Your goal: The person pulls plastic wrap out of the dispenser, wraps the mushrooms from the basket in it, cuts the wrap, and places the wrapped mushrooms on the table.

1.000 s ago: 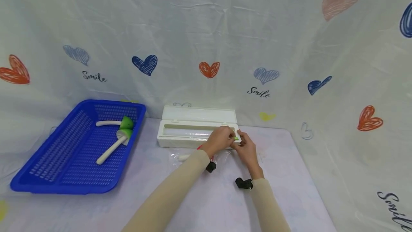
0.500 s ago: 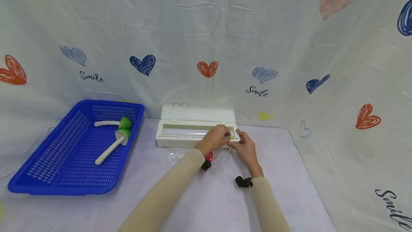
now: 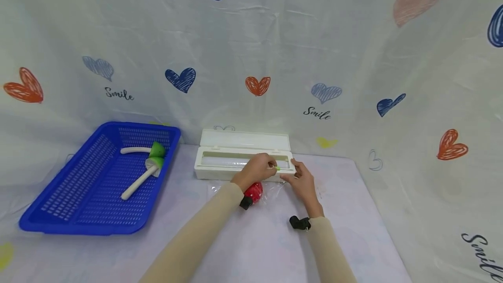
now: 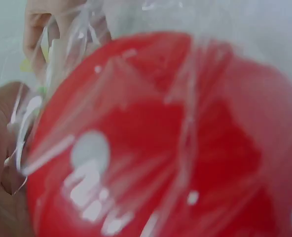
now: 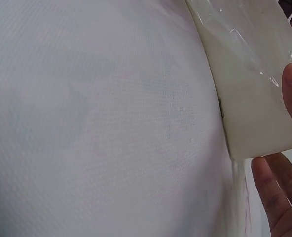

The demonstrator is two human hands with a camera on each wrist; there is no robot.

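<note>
A long white cling film box [image 3: 216,173] stands against the back sheet with its lid raised and a roll of film inside. My left hand [image 3: 255,172] pinches the small green slide cutter [image 3: 277,168] on the box's front rail. My right hand [image 3: 302,183] grips the box's right end. The right wrist view shows its thumb on the front and fingers at the end edge. Below my left hand lies a red toy mushroom [image 3: 254,190] with white dots, covered by clear film [image 3: 272,192]. It fills most of the left wrist view.
A blue plastic basket [image 3: 84,226] stands on the left, holding two green-capped toy mushrooms [image 3: 156,149] with white stems. A white sheet printed with hearts [image 3: 257,85] rises behind the table [image 3: 255,248]. Black cameras are worn on both wrists.
My left hand has moved left along the box with the green slide cutter, baring more of the red toy mushroom. My right hand has stayed at the box's right end.
</note>
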